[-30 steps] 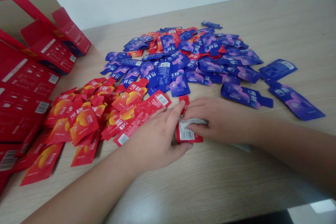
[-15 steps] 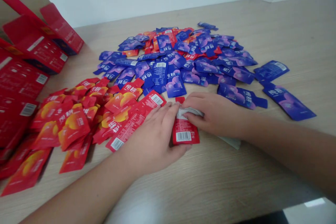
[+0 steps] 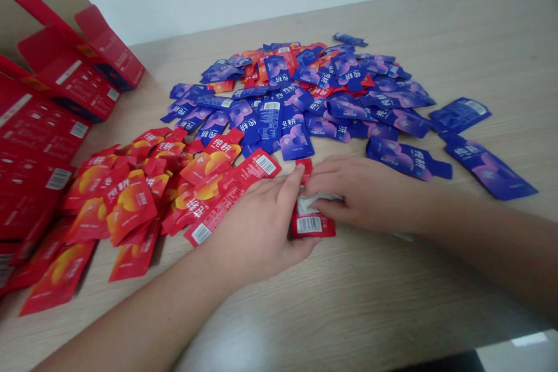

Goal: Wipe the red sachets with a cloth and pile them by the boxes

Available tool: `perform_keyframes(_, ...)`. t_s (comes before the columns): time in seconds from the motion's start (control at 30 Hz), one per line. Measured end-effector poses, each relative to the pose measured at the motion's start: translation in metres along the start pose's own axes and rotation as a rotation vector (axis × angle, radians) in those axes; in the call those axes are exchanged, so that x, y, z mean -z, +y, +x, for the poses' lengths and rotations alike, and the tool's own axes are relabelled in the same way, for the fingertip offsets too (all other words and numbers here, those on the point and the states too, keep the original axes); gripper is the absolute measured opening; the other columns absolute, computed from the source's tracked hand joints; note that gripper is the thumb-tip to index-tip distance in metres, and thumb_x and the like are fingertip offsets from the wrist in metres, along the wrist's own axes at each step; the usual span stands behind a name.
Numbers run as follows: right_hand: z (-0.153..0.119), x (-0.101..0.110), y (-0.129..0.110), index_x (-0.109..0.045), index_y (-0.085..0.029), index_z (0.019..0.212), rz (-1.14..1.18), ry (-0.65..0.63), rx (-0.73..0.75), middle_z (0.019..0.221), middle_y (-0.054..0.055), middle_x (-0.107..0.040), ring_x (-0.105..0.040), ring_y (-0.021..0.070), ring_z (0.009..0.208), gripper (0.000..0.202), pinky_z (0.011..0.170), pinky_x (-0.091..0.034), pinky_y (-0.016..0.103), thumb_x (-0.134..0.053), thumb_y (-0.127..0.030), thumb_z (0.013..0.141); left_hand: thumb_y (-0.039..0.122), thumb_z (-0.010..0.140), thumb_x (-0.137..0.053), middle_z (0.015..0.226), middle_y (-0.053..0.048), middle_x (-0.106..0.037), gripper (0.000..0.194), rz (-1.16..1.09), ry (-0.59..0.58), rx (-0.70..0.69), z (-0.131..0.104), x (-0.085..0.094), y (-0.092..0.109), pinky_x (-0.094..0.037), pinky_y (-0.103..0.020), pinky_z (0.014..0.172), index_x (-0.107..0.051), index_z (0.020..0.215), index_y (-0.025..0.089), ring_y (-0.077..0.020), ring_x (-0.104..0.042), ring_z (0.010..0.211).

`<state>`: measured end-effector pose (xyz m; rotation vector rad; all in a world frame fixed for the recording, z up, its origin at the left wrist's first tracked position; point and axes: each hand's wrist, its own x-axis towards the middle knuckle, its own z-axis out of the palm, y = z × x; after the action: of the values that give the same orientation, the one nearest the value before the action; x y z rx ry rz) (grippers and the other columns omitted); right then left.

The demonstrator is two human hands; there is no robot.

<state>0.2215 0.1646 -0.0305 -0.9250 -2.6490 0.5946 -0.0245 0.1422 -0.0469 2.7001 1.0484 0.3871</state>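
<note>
A red sachet (image 3: 310, 228) with its barcode side up lies flat on the table between my hands. My left hand (image 3: 259, 229) rests along its left edge, thumb at the bottom and fingers stretched towards its top. In my right hand (image 3: 353, 192) is a crumpled white cloth (image 3: 313, 202), pinched and pressed on the middle of the sachet. Another red sachet (image 3: 209, 218), also barcode side up, is just left of my left hand and partly under it.
Red and orange sachets (image 3: 131, 203) are heaped at the left. A pile of blue sachets (image 3: 296, 133), with some red ones, spreads behind my hands. Red boxes (image 3: 47, 122) stand at the far left. Loose blue sachets (image 3: 486, 168) lie at the right.
My right hand and the cloth have moved down the red sachet, closer to its barcode. The whole view has shifted slightly, with the piles further right.
</note>
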Motion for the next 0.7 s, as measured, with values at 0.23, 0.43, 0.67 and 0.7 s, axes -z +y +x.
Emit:
perform_keyframes(0.23,0.005,-0.007,0.016,-0.079,-0.02,0.12,-0.146,0.133,-0.113,0.12,0.01,-0.081,-0.075,0.0292,0.113,0.022,0.102,-0.056,0.044,-0.064,-0.022,0.103,0.041,0.09,-0.075,0.151,-0.032,-0.064,0.094,0.005,0.035,-0.016,0.0,-0.002,0.002,-0.054,-0.059,0.12,-0.037,0.164,-0.002,-0.042,-0.065,0.142)
perform_keyframes(0.43,0.005,-0.012,0.018,-0.08,-0.021,0.117,-0.18,0.173,-0.106,0.121,0.01,-0.082,-0.075,0.0289,0.113,0.022,0.103,-0.055,0.043,-0.064,-0.023,0.103,0.056,0.095,-0.075,0.165,-0.033,-0.051,0.099,-0.041,0.022,0.025,-0.001,-0.012,0.001,-0.05,-0.067,0.122,-0.031,0.166,0.004,-0.0465,-0.053,0.154)
perform_keyframes(0.67,-0.006,0.002,-0.004,-0.08,-0.027,0.116,0.053,0.183,-0.088,0.113,0.001,-0.083,-0.076,0.0224,0.103,0.02,0.092,-0.057,0.035,-0.069,-0.024,0.099,0.054,0.091,-0.078,0.159,-0.034,-0.056,0.105,-0.12,0.003,0.1,0.002,-0.01,0.0,-0.055,-0.064,0.118,-0.026,0.167,0.003,-0.0471,-0.061,0.146)
perform_keyframes(0.7,-0.007,0.004,-0.008,-0.08,-0.029,0.111,0.103,0.119,-0.062,0.109,-0.002,-0.084,-0.076,0.0201,0.097,0.017,0.088,-0.057,0.033,-0.071,-0.024,0.098,0.055,0.09,-0.078,0.159,-0.034,-0.057,0.109,-0.123,0.006,0.091,0.001,-0.011,-0.001,-0.054,-0.065,0.118,-0.023,0.169,0.004,-0.0472,-0.061,0.146)
